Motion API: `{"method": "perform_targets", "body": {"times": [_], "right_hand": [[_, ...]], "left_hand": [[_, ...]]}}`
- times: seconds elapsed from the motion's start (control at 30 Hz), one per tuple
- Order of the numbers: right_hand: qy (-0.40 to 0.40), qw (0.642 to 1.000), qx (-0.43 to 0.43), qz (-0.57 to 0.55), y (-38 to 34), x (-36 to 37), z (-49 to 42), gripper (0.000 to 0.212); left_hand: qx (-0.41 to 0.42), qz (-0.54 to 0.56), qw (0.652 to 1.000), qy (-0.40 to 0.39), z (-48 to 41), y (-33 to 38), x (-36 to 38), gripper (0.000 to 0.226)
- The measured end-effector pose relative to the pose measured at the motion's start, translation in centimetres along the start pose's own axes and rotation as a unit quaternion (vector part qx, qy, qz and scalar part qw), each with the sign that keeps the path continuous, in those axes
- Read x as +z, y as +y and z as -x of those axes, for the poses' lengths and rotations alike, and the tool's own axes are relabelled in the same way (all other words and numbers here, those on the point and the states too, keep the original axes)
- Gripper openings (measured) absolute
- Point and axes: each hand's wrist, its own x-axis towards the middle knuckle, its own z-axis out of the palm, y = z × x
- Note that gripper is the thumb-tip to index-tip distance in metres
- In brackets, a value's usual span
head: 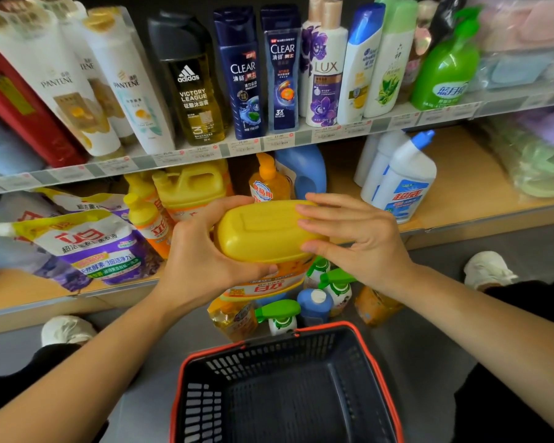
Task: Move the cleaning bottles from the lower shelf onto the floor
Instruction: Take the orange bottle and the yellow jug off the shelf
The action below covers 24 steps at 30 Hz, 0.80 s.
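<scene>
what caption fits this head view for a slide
Left hand grips a yellow bottle, right hand steadies it, above bottles on the floor

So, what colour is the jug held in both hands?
The jug is yellow with an orange label; head view shows it.

Two dark blue bottles [242,75] stand top centre. Three white bottles [406,177] stand at right. One yellow jug [263,231] fills mid-frame. Below it: three green-topped spray bottles [280,316], one blue bottle [314,303]. One basket [269,356] bottom centre; two white shoes [486,270].
</scene>
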Motion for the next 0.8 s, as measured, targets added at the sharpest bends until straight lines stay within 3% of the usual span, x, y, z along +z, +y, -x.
{"method": "perform_targets", "body": {"times": [0.13,0.23,0.37,0.47,0.53,0.8], "right_hand": [[-0.011,0.992,-0.106,0.068,-0.2,0.5,0.1,0.024],[-0.078,0.988,-0.104,0.089,-0.1,0.8,0.0,0.039],[-0.149,0.986,0.02,0.077,0.3,0.4,-0.2,0.072],[-0.166,0.97,0.174,-0.041,0.5,-0.4,-0.1,0.094],[-0.165,0.951,0.233,-0.121,0.5,-0.6,-0.2,0.104],[-0.1,0.955,0.22,-0.175,-0.5,-0.5,-0.4,0.083]], "left_hand": [[0.009,-0.02,1.0,0.009,0.3,0.2,0.1,0.087],[0.02,-0.041,0.999,0.012,0.2,0.4,-0.1,0.087],[0.019,-0.036,0.999,0.01,0.1,0.5,-0.4,0.087],[0.026,-0.026,0.999,-0.003,0.1,0.5,-0.5,0.087],[0.028,-0.009,1.0,-0.009,0.2,0.4,-0.5,0.087],[0.077,0.001,0.996,-0.051,0.5,0.0,-0.5,0.086]]}}
